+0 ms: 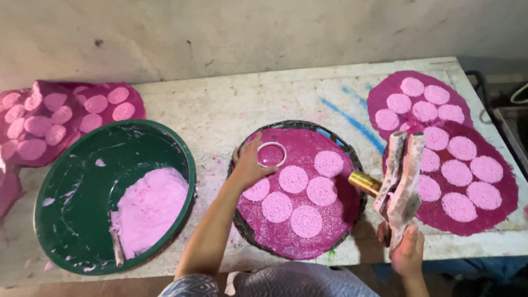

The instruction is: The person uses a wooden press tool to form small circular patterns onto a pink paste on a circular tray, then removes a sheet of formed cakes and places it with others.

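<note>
A white ring mould (271, 154) is held down by the left hand (248, 166), fingers curled about its near-left edge, on a magenta cloth disc (335, 220) laid over a round dark wicker tray (353, 159) at the middle of the table (220, 110). Inside the ring the magenta cloth shows through. Six pale pink batter rounds (293, 179) are seen on the same disc, set close together to the right of and below the ring, none touching it as far as can be told. The right hand (407, 250) is closed round the lower end of a batter-crusted tool (400, 176) with two whitish prongs rising upward and a brass-coloured cylinder (364, 182) jutting left from it over the tray's right rim; the tool is held clear of the disc. To the left of the tray a large green basin (66, 187) is stood on the table, pale pink batter (148, 209) pooled in its right half and a coated stick (116, 247) leaning in it. At the right end of the table two overlapping magenta discs (495, 212) are spread flat, each carrying pink rounds. At the far left a heap of further magenta discs (49, 121) with pink rounds is piled, partly folded. A grey patterned garment (297, 283) is visible at the bottom edge
</note>
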